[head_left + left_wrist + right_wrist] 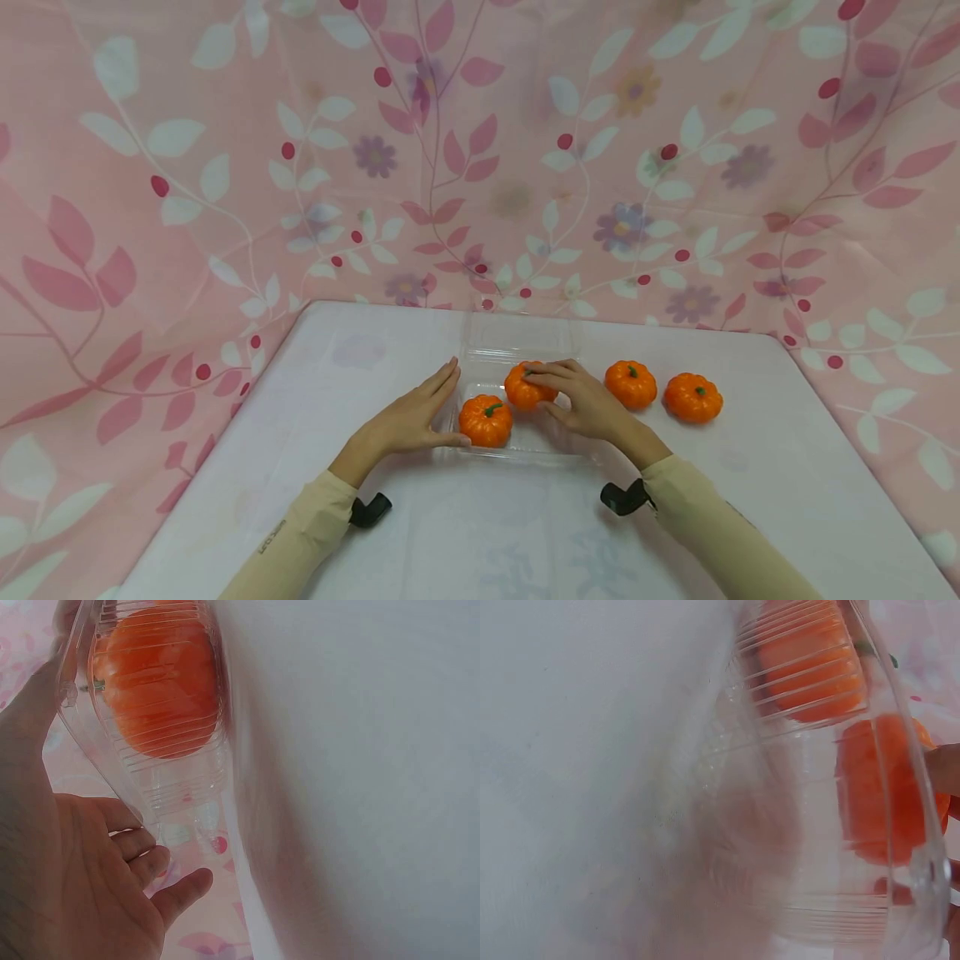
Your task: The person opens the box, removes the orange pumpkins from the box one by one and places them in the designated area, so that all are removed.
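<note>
A clear plastic clamshell container [551,442] lies open, its lid [520,335] folded back toward the far edge. One small orange toy pumpkin [486,421] with a green stem sits in its front left corner. My right hand [577,402] grips a second pumpkin [522,390] from above and the right, at the container's back middle; the right wrist view shows this pumpkin [877,791] through the clear wall. My left hand [412,417] rests at the container's left side, its fingers straight and its thumb at the front corner. Through the ribbed wall the left wrist view shows a pumpkin [161,682].
Two more pumpkins stand on the table to the right of the container, one nearer [631,385] and one farther right [693,398]. A white cloth [360,533] covers the table. Behind it hangs a pink leaf-patterned curtain [510,200].
</note>
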A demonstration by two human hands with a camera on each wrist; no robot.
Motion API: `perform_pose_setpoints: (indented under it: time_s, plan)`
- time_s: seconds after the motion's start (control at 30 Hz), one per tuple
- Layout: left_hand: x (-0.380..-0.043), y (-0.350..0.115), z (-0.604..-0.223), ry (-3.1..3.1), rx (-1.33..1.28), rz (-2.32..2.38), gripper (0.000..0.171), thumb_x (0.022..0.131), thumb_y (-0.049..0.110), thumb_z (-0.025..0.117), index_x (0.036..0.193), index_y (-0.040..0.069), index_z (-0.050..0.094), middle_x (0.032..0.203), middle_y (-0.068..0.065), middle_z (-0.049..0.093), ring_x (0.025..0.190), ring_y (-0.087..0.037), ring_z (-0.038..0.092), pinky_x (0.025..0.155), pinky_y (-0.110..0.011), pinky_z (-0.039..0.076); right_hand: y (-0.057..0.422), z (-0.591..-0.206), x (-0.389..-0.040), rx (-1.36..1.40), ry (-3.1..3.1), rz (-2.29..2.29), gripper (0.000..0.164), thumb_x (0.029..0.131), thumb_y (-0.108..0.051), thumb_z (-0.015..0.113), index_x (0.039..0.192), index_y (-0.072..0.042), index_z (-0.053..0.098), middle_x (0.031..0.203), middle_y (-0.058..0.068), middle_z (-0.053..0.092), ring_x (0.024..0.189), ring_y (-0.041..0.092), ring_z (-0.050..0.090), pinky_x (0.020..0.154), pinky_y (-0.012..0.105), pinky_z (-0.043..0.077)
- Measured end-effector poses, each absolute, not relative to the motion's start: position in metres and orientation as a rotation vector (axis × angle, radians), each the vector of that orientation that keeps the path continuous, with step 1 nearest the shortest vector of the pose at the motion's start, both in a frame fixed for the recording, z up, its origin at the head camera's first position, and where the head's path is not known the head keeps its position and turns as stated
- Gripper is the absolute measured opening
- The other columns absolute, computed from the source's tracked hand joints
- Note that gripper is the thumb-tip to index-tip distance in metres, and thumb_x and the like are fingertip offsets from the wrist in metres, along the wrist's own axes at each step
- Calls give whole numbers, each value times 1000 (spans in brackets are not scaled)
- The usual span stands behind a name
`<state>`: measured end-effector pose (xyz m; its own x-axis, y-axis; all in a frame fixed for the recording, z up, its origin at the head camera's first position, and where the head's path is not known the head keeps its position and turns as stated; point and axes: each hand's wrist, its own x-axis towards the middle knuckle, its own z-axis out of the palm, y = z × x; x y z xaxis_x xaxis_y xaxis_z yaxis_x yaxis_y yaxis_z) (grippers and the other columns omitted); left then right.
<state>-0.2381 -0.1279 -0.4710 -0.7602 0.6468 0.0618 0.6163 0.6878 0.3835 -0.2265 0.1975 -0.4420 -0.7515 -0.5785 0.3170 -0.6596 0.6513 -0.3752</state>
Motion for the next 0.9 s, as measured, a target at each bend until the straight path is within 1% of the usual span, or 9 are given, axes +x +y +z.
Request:
perform_pose_setpoints:
  time_s: [0.17,0.37,0.57,0.67,0.9]
  plan:
    - [-238,-128,-471,2807,1047,598,119,76,81,56,158,8,10,166,-3,-1,153,-21,10,120,-44,25,200,-439,-226,1020,-2672,728,47,86,-16,76,131,-17,64,140,2,58,123,24,51,100,45,51]
    - [-238,-128,-471,2810,1056,595,117,77,80,56,158,11,7,166,0,-3,153,-21,10,120,-43,25,206,-435,-226,1005,-2625,736,47,85,-15,77,131,-15,64,141,3,57,122,25,52,100,48,51]
    - [-238,-128,-470,2812,1069,598,117,77,79,58,158,10,7,166,-7,2,153,-22,11,120,-43,26,214,-432,-228,998,-2622,759,48,86,-13,76,131,-14,63,144,4,55,122,27,51,99,50,51]
    - [-238,-128,-469,2813,1070,604,117,77,78,58,158,10,7,166,-8,3,153,-22,11,120,-43,26,220,-427,-228,1001,-2595,758,48,85,-12,76,131,-14,63,144,6,55,122,28,51,98,52,50]
    - [-238,-128,-469,2819,1085,596,118,77,78,58,157,5,12,166,-11,5,152,-23,12,119,-43,27,240,-412,-224,979,-2508,688,49,82,-9,78,129,-11,64,139,10,58,120,31,51,95,53,51]
